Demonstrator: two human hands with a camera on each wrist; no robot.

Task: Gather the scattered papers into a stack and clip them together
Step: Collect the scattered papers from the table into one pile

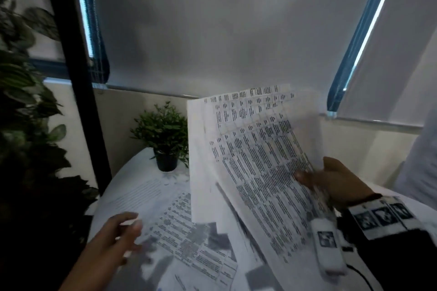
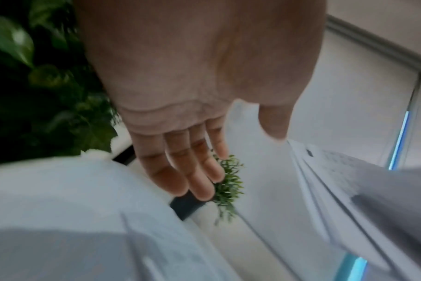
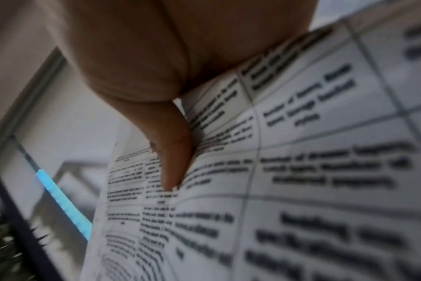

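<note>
1. Collected sheets: the right hand [image 1: 335,181] holds a bundle of printed papers [image 1: 255,153] raised off the table, tilted, at about 3 o'clock in the head view. The thumb [image 3: 173,152] presses on the printed face in the right wrist view; the other fingers are hidden behind the sheets, so the grip reads as a pinch on the bundle's right edge.
2. Bundle condition: the sheet edges are fanned and offset, not squared. Judgement: alignment is not yet done.
3. Remaining sheets: several loose papers [image 1: 186,238] lie overlapped on the white table [image 1: 132,170], from 6 to 8 o'clock in the head view, below the raised bundle.
4. Free hand: the left hand [image 1: 120,236] is over the loose papers at about 7 o'clock. The left wrist view shows its fingers [image 2: 180,171] extended and relaxed, holding nothing. Contact with the paper cannot be confirmed because of blur.
5. Other items: a small potted plant [image 1: 164,139] stands on the table at about 10 o'clock, apart from the loose papers.
6. Clip: none is identifiable in any view.
7. Progress estimate: gathering is partly complete. Outstanding steps are picking up the remaining sheets, squaring the stack, and clipping it.
</note>
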